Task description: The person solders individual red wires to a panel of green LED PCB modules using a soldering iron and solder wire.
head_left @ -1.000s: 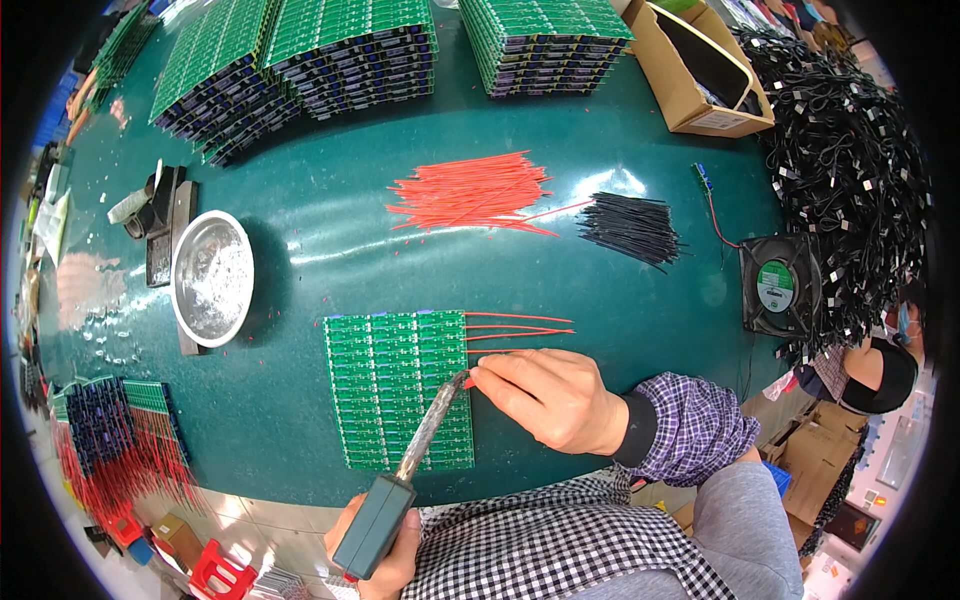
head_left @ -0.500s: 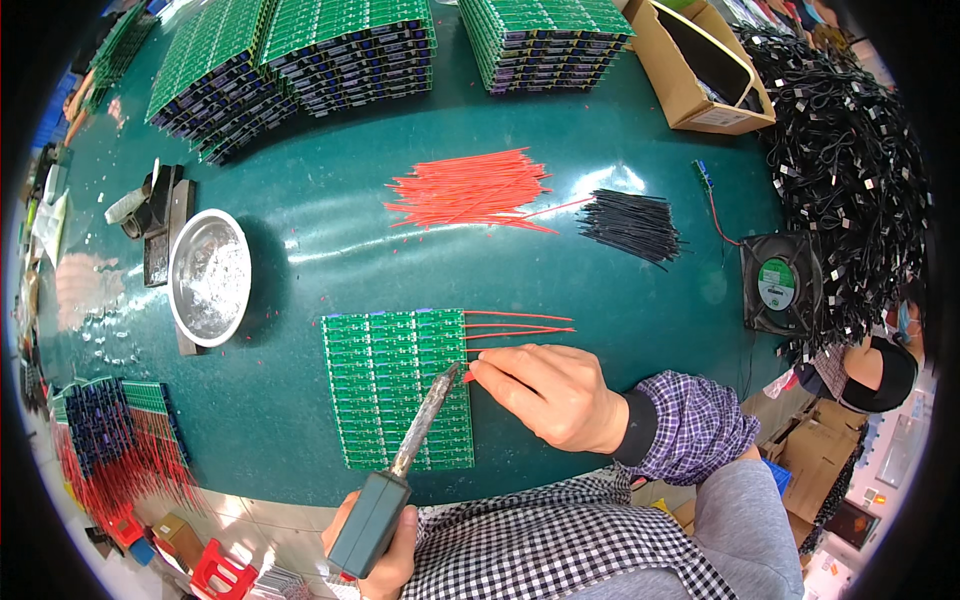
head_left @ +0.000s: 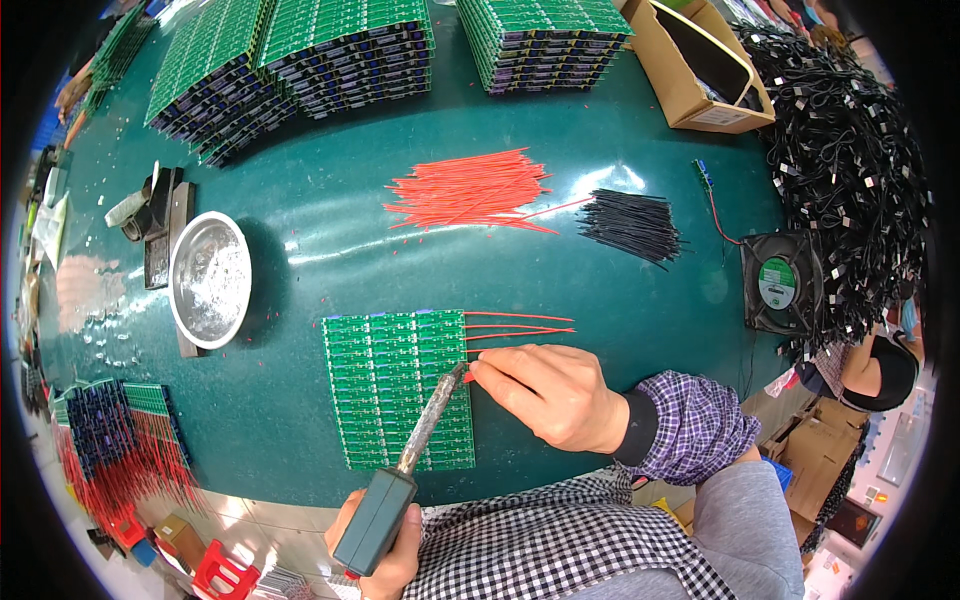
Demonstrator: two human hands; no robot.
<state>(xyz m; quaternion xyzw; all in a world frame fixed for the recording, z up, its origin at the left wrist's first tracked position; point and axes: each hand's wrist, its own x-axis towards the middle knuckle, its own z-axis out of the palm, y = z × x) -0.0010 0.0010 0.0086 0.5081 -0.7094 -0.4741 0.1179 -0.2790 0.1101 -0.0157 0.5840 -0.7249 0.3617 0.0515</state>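
A green circuit board panel [head_left: 375,390], divided into many narrow strips, lies flat near the table's front edge. My left hand [head_left: 404,555] is closed round the dark green handle of a soldering iron [head_left: 425,425]. The iron slants up to the right, its tip at the panel's right edge. Close by that tip, the fingers of my right hand [head_left: 560,400] pinch a red wire [head_left: 470,377], most of it hidden by the hand. Several red wires [head_left: 520,327] reach out to the right from the panel's upper right edge.
Beyond the panel lie a pile of red wires [head_left: 465,190] and a bundle of black wires [head_left: 630,225]. A metal bowl [head_left: 210,280] is to the left, a small fan [head_left: 780,285] to the right. Board stacks [head_left: 345,55], a cardboard box [head_left: 700,70] and heaped black cables [head_left: 845,150] border the table.
My left hand and the soldering iron have shifted slightly right, with the tip a little nearer my right fingertips. My right hand and the panel look almost still.
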